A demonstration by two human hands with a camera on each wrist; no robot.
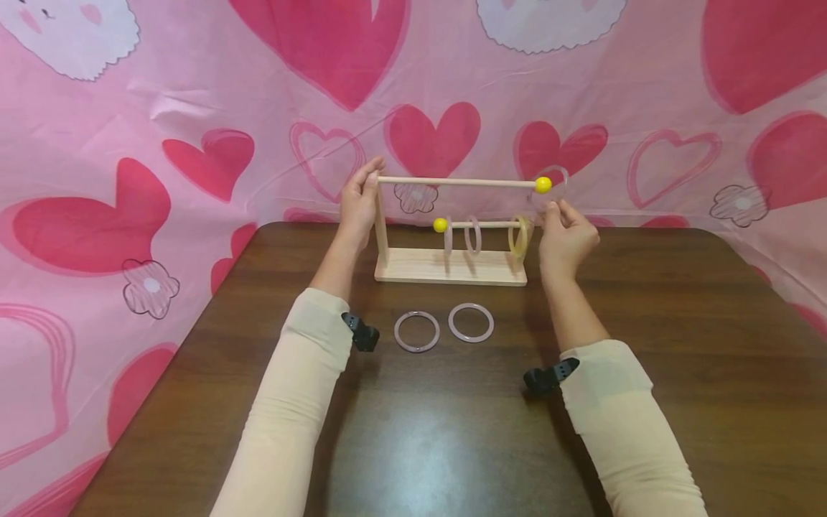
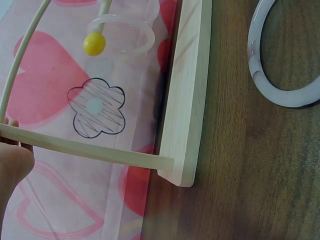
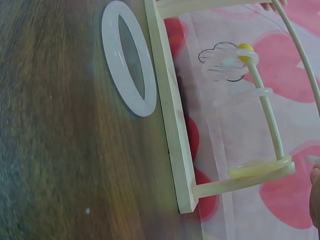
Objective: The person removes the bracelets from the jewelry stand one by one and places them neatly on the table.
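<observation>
A wooden bangle stand [image 1: 452, 275] has two rods tipped with yellow balls. My left hand [image 1: 357, 206] grips the top of its left post, thumb in front. At the right, my right hand [image 1: 567, 243] pinches a clear bangle [image 1: 566, 174] close to the upper rod's yellow ball [image 1: 543, 185]; whether the bangle encircles the ball I cannot tell. Around the lower rod hang a yellow bangle [image 1: 518, 240] by the right post and two pale lilac bangles, one mid-rod [image 1: 476, 240], the other by the lower ball [image 1: 440, 225]. In the right wrist view only fingertips [image 3: 315, 187] show.
On the brown table [image 1: 413, 445], in front of the stand, lie two lilac bangles side by side, a left bangle [image 1: 397, 332] and a right bangle [image 1: 452, 323]. A pink cloth [image 1: 271, 179] printed with hearts hangs behind the table. Each wrist wears a black camera.
</observation>
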